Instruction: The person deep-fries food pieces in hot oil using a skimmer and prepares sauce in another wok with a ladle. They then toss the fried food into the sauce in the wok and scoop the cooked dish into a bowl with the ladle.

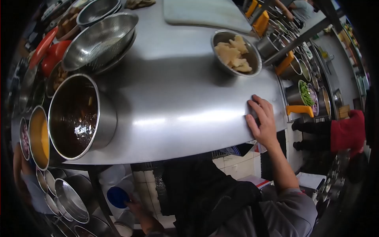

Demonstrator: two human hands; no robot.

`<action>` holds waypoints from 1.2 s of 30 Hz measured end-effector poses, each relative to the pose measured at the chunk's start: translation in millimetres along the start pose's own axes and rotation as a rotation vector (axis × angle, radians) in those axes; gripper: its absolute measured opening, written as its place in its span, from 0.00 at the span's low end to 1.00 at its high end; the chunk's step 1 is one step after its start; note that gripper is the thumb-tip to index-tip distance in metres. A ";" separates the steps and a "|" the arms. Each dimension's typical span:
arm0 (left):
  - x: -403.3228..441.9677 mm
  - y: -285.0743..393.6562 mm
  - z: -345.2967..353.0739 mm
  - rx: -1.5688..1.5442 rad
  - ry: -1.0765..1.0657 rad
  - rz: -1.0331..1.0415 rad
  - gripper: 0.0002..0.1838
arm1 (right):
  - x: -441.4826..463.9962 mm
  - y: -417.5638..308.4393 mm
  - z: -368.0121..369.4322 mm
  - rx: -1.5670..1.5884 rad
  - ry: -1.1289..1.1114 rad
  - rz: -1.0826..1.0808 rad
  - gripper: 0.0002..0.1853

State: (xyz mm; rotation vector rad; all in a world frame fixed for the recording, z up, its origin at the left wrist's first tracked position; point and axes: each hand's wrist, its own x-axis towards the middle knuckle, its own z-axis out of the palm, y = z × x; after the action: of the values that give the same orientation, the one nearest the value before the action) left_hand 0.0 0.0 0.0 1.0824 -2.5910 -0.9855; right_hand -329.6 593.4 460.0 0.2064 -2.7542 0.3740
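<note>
Below the steel table (pixel 177 93), the blue lid (pixel 117 197) is met at its rim by the left hand (pixel 136 208); whether it is gripped cannot be told; nothing is held by the right hand (pixel 263 121), loosely spread; the lid is judged light, stiff, best grasped rimwise

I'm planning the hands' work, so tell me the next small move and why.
Probably the left hand should grasp the blue lid and lift it: its fingers appear to be at the lid's edge, below the steel table, while the right hand rests on the surface, holding nothing.
</note>
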 end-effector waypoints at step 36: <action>-128.0 657.7 48.5 -0.021 -1.783 0.542 0.12 | -563.2 -84.7 -226.2 0.232 0.239 1.585 0.20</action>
State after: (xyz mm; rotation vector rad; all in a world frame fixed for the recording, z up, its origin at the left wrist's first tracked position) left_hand -303.7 454.0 391.1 -1.2184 -3.3574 -2.3488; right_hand 281.8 630.1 479.8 -1.8511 -2.0104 0.9467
